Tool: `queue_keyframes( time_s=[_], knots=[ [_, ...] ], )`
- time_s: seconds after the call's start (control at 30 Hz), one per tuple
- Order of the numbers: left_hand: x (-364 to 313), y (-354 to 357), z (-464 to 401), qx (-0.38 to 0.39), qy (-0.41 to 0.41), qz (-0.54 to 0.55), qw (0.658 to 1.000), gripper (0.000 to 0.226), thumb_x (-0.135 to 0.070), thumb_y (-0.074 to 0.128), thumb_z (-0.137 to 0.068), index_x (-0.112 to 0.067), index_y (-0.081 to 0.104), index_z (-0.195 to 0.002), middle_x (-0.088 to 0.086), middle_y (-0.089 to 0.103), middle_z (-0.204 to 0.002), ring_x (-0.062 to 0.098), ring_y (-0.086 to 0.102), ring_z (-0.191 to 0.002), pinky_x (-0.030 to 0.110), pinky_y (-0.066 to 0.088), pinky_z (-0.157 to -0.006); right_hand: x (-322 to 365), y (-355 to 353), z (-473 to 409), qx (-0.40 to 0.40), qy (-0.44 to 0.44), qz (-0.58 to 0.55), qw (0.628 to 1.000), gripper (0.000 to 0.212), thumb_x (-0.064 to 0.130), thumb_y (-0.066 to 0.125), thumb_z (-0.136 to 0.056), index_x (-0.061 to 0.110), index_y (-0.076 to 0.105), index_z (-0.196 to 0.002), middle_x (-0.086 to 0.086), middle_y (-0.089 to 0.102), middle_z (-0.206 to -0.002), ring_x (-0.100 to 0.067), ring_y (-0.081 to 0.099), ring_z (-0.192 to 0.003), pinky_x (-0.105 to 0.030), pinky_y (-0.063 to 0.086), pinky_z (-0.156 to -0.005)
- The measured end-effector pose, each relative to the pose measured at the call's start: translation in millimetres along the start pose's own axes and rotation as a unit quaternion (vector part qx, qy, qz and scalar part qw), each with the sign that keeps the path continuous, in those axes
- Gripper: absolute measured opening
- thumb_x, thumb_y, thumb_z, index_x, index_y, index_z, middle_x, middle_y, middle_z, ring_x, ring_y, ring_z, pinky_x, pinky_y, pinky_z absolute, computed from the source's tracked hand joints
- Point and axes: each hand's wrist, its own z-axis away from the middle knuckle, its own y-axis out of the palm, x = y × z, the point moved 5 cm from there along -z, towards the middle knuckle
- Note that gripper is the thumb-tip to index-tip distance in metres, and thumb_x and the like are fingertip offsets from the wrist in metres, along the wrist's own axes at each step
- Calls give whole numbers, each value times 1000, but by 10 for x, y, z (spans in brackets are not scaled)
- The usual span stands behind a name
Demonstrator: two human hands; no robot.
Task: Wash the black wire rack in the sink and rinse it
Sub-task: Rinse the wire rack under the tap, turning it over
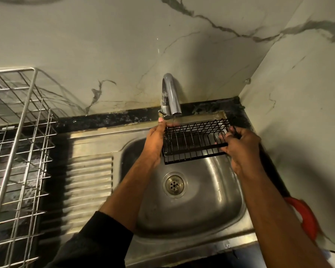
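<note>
A black wire rack is held over the back of a steel sink, just below the spout of a curved chrome tap. A thin stream of water falls from the tap onto the rack's left end. The left hand grips that left end, its fingers curled over the top edge and pressed together, the thumb hidden behind the wires. The right hand holds the rack's right end, its fingers hooked through the wires and closed around the end frame. The rack is tilted, its far edge higher than its near edge, and it hangs clear of the sink bottom. Straight below the rack, in the middle of the sink, sits the round drain. To the left of the sink lies its ribbed draining board, and further left a silver wire basket stands on the dark surface. To the right of the sink, partly behind the right forearm, lies a red object, too hidden to identify.
</note>
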Motion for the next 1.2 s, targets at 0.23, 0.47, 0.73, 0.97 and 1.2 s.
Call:
queue_keyframes(
  time_s=[0.23,0.47,0.73,0.97,1.2],
  knots=[
    [-109,-144,84,-3,27,-21,999,54,-51,37,-106,-13,72,-121,7,77,-113,25,74,-106,43,61,-89,61,223,17,18,-4,1,1000,20,7,64,-93,21,65,-108,-16,55,-131,-20,70,-100,-29,58,-58],
    [-146,-346,143,-38,11,-17,999,52,-51,46,-103,-8,63,-127,9,78,-106,23,77,-95,39,64,-80,97,334,122,39,-4,0,999,24,9,67,-92,33,63,-91,-12,44,-138,-21,69,-101,-39,63,-67],
    [-192,-397,270,-60,31,-38,997,53,-55,47,-101,-10,62,-126,6,78,-106,23,74,-101,47,56,-99,164,378,212,52,-9,-12,999,25,9,67,-92,33,62,-93,-11,42,-141,-22,67,-106,-36,62,-67],
    [-247,-438,403,-71,60,-57,994,53,-59,43,-101,-15,69,-117,6,78,-106,23,74,-102,50,55,-99,245,390,327,63,-6,-19,998,32,5,66,-91,37,60,-90,-10,43,-139,-23,69,-103,-40,63,-69],
    [-282,-563,536,-75,75,-68,992,50,-59,38,-102,-26,76,-99,0,79,-104,25,71,-109,55,50,-104,395,511,519,70,-18,-5,997,32,8,66,-93,38,57,-91,-8,46,-139,-19,68,-103,-34,61,-66]
  ],
)
